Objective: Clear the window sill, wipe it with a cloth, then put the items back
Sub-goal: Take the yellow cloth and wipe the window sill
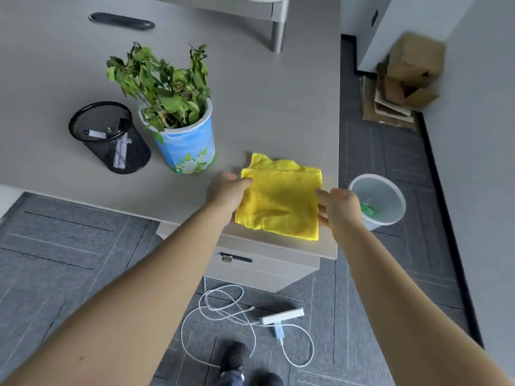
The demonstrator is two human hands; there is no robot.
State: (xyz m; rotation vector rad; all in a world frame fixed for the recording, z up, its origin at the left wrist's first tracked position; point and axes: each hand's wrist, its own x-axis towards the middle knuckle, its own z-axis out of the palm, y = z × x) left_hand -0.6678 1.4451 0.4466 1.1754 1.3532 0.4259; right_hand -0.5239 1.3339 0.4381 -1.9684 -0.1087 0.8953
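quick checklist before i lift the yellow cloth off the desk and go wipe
1. Both hands at the cloth: ok. The left hand is on its left edge and the right hand on its right edge.
2. Firm grip on the cloth: cannot tell, the fingers are partly hidden.
3. Cloth folded flat, ready to wipe: ok.
4. Clearance from the plant pot: ok, it stands apart to the left of the cloth.
5. Pen holder out of the way: ok, it is further left, beside the pot.
6. Footing: not ok, a white cable lies looped on the floor near the feet.
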